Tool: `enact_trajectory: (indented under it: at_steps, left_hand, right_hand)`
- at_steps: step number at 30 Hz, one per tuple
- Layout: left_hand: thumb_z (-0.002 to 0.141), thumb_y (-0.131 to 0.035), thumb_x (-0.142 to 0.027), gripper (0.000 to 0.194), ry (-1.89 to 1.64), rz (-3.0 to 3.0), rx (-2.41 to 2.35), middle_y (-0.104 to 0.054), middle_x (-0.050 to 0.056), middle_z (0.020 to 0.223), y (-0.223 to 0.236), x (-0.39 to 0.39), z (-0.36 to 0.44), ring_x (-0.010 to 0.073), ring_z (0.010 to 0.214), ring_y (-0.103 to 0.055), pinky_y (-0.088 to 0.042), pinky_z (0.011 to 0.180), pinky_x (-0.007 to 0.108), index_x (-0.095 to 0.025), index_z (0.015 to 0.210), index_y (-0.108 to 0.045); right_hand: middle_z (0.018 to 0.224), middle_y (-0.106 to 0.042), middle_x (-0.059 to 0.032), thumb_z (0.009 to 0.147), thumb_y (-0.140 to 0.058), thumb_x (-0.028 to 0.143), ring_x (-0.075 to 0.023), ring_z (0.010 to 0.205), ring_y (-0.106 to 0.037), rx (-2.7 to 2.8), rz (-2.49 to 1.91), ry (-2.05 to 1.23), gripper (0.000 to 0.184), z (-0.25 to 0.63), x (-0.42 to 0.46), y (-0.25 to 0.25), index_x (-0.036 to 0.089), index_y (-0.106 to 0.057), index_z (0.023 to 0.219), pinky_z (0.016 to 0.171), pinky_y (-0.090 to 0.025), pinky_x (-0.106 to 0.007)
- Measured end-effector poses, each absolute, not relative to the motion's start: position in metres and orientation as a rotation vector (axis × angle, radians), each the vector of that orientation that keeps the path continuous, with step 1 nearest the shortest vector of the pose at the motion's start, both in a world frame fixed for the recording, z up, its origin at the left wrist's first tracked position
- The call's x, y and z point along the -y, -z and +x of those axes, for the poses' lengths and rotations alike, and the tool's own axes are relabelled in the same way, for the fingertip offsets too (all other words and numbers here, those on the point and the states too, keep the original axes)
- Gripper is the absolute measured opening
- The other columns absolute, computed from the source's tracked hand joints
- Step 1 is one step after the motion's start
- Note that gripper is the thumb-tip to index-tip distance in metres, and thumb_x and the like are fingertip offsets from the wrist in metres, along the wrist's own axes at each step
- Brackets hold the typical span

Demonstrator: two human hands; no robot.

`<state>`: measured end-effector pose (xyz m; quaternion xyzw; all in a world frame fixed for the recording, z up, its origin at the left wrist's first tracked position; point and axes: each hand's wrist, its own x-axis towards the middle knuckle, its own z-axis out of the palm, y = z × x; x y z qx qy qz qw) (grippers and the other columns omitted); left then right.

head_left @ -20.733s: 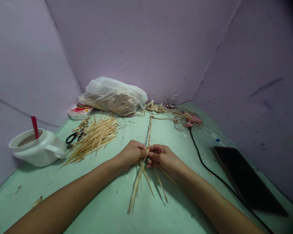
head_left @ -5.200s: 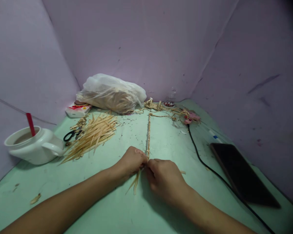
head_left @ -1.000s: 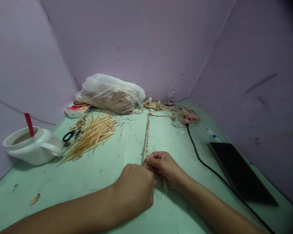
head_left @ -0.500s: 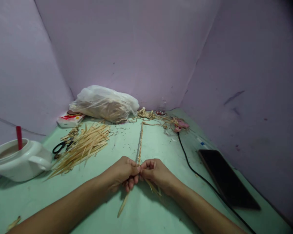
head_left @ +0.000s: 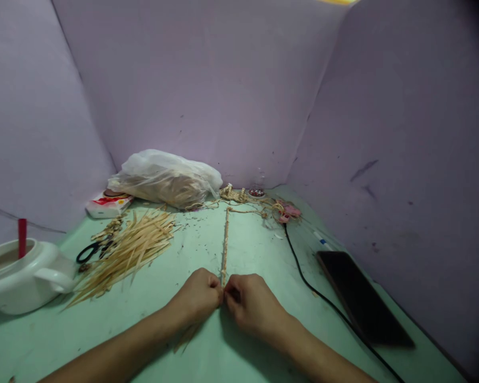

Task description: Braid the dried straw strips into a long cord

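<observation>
Left hand (head_left: 199, 296) and right hand (head_left: 254, 306) are pinching the braided straw cord (head_left: 225, 246) at its near end; straw strips (head_left: 187, 337) are trailing below

gap rt. of braid (head_left: 225, 244), cord (head_left: 301, 274) blks beyond

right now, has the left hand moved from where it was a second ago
Yes. Judged against the plastic bag, the left hand has moved leftward and forward, closer to the bag, and now sits left of the braid.
</observation>
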<state>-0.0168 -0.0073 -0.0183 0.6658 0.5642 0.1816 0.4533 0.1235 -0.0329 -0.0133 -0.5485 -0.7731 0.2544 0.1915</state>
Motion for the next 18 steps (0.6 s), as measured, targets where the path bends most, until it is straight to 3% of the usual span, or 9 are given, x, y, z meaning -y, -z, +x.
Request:
enact_trajectory:
  at_steps: [5,10,18]
  left_hand:
    - [0.051,-0.039,-0.013,0.013,-0.477,1.628,-1.401,-0.022,-0.005,0.041,0.018,0.009,-0.015,0.0065,0.045,-0.022,-0.013,0.043,0.023,-0.016,0.039,-0.035]
    - [0.050,-0.039,-0.014,0.013,-0.454,1.465,-1.352,-0.020,-0.006,0.037,0.014,0.011,-0.013,0.0051,0.040,-0.017,-0.011,0.041,0.023,-0.016,0.038,-0.035]
    - [0.049,-0.040,-0.012,0.010,-0.462,1.342,-1.222,-0.030,-0.005,0.035,0.011,0.010,-0.017,0.0049,0.038,-0.023,-0.013,0.039,0.022,-0.013,0.040,-0.045]
  right_hand:
    - [0.062,-0.062,-0.0055,0.069,-0.045,0.017,-0.0115,0.054,-0.049,2.170,-1.662,-0.516,0.018,0.121,0.037,0.005,0.015,-0.062,0.064,0.048,-0.024,-0.022]
    - [0.058,-0.062,-0.0050,0.069,-0.044,0.021,-0.0125,0.049,-0.050,2.244,-1.711,-0.517,0.019,0.117,0.048,-0.002,0.017,-0.062,0.063,0.046,-0.021,-0.025]
    - [0.074,-0.064,-0.0093,0.070,-0.043,0.017,-0.0165,0.056,-0.055,2.483,-1.574,-0.391,0.025,0.109,0.056,0.008,0.013,-0.061,0.086,0.050,-0.023,-0.027]
